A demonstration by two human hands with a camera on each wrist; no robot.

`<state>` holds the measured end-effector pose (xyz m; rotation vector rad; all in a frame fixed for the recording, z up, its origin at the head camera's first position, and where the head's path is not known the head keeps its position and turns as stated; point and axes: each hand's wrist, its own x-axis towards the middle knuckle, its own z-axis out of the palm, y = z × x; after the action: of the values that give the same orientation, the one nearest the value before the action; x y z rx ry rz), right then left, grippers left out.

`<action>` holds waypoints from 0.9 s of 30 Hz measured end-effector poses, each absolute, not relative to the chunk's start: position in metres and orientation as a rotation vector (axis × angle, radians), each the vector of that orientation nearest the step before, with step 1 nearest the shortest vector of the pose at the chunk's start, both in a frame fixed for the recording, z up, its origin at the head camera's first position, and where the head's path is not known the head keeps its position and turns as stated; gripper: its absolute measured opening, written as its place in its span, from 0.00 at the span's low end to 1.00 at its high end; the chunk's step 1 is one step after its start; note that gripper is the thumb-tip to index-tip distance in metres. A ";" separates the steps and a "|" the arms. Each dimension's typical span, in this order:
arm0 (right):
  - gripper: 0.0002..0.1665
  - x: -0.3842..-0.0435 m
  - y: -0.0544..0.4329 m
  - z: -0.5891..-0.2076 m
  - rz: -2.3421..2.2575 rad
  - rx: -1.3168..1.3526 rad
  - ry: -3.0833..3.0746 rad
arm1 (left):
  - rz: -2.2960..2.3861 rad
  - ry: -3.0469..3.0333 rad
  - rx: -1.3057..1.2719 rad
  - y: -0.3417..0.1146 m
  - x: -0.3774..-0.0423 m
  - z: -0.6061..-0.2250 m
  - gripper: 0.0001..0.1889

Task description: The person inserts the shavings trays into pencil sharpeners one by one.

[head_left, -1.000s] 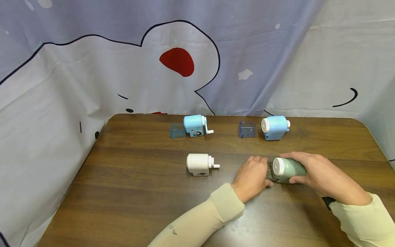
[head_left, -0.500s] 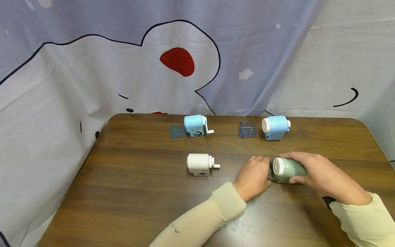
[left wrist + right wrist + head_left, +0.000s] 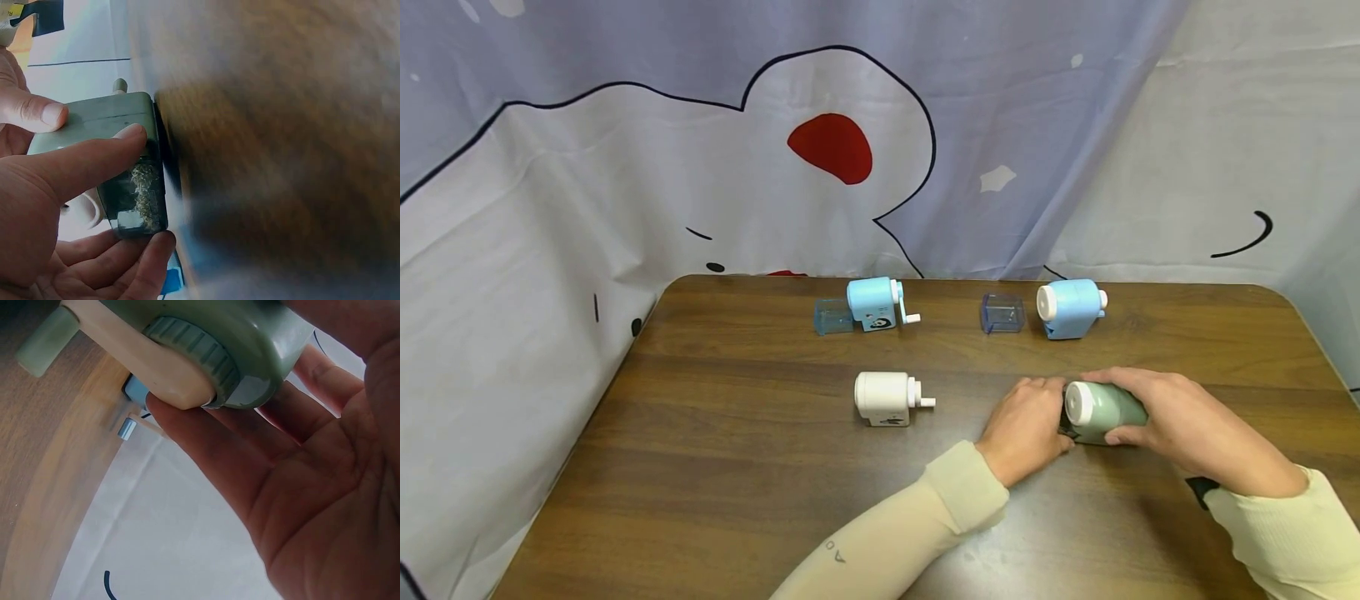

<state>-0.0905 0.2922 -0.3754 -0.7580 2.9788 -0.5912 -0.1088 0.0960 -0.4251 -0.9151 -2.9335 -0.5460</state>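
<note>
A green crank pencil sharpener with a white round end stands at the right of the table. My right hand grips its body from the right, thumb in front and fingers behind. In the right wrist view its beige crank arm lies by my fingers. My left hand pinches the see-through shavings drawer at the sharpener's left end, thumb on one side and fingers on the other. Grey shavings fill part of the drawer, which sits close up against the green body. From the head view my left hand hides most of it.
A white sharpener stands left of my hands. Farther back are a light blue sharpener beside a clear blue drawer, and another blue sharpener with a separate clear drawer. A printed curtain hangs behind the table.
My left hand has moved right with the drawer, pushing it into the green sharpener, so fewer shavings show. My right hand has stayed almost in place round the sharpener.
</note>
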 end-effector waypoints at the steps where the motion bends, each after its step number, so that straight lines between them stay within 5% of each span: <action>1: 0.43 -0.091 0.292 -0.376 -0.591 -0.762 2.980 | -0.552 -2.930 -0.916 0.097 -0.109 -0.426 0.36; 27: 0.43 -0.090 0.292 -0.376 -0.593 -0.756 2.987 | -0.668 -2.938 -0.870 0.105 -0.112 -0.426 0.38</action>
<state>-0.0903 0.2918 -0.3756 -0.7558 2.9872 -0.5933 -0.1117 0.1052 -0.4262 -0.8699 -2.9379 -0.6682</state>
